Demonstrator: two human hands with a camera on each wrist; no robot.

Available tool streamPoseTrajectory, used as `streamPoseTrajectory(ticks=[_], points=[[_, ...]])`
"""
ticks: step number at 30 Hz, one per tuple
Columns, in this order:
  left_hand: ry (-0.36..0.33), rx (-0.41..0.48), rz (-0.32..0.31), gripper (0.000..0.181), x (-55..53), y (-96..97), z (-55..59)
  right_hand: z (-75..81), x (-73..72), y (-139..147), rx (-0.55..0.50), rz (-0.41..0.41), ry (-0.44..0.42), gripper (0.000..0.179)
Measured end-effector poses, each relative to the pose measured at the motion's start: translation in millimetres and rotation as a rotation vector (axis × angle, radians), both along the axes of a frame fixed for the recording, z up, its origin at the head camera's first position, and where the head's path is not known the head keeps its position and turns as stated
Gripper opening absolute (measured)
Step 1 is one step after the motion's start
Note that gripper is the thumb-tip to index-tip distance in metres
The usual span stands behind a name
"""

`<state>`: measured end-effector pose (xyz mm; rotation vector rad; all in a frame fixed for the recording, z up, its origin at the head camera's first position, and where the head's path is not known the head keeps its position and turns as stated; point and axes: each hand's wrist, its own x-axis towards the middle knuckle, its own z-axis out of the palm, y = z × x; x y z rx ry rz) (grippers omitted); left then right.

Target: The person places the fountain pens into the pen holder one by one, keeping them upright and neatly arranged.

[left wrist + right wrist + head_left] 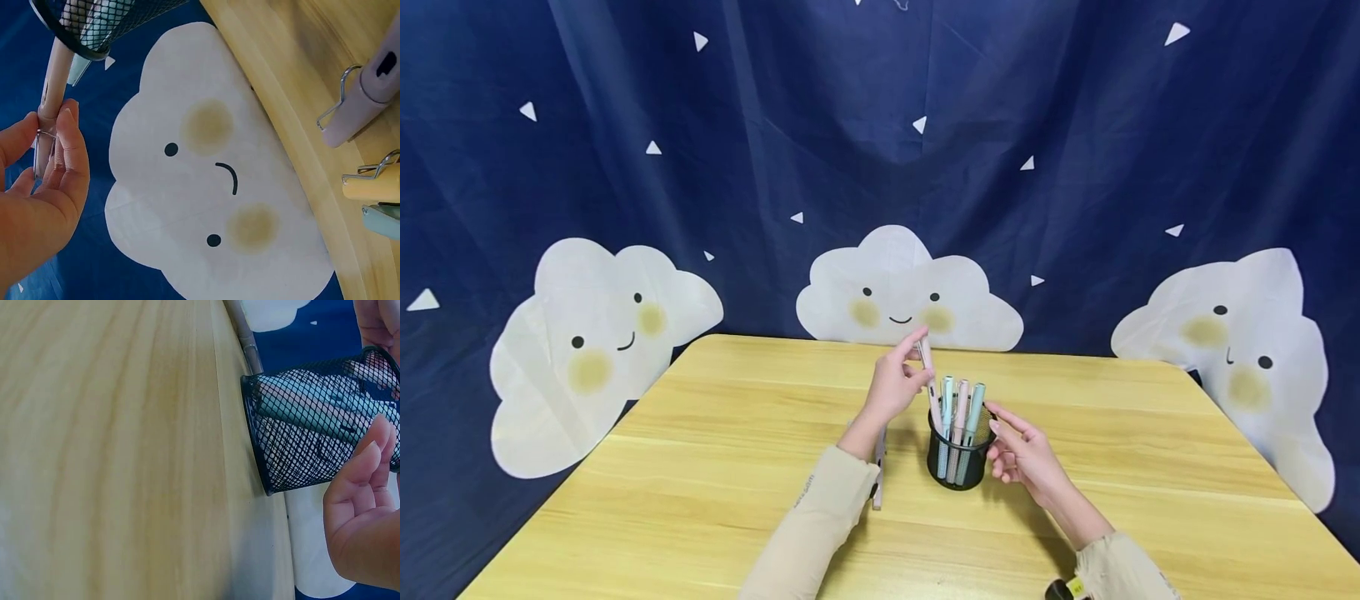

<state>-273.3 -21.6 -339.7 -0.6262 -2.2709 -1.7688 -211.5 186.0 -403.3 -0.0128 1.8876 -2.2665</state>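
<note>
My left hand (893, 385) pinches a pale pink pen (931, 387) near its upper, clipped end, between thumb and fingers. The pen leans, its lower end inside the black mesh pen holder (955, 482). In the left wrist view, the left hand (53, 187) grips the pen around its clip. A light blue pen (947, 400), another pink pen (961, 404) and a teal pen (976, 404) stand in the holder. My right hand (1026, 458) is beside the holder, fingers loosely extended, fingertips right at its rim. The right wrist view shows the thumb and fingers close along the mesh wall.
A lilac pen (362, 103), a yellow pen (375, 186) and a teal pen (382, 220) lie on the wooden table (700, 467), partly hidden by the left forearm in the head view. A dark blue curtain (880, 167) with clouds hangs behind the table.
</note>
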Motion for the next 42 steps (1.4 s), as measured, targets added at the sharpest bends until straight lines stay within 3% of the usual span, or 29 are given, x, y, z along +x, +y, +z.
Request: streamPoseTrajectory(ticks=[15, 26, 33, 42], points=[[0.020, -0.148, 0.014, 0.065, 2.9, 2.4, -4.7, 1.8, 0.5, -1, 0.000, 0.003, 0.002, 0.059], [0.064, -0.266, 0.034, 0.062, 4.9, 6.8, -10.0, 1.8, 0.7, -1, 0.004, 0.002, 0.000, 0.057], [0.132, -0.346, 0.070, 0.055, 6.4, 8.6, -12.6, 1.4, 0.3, -1, 0.010, -0.002, -0.001, 0.057], [0.162, -0.383, 0.097, 0.049, 8.1, 8.2, -12.2, 2.0, 0.1, -1, 0.006, 0.001, 0.002, 0.057]])
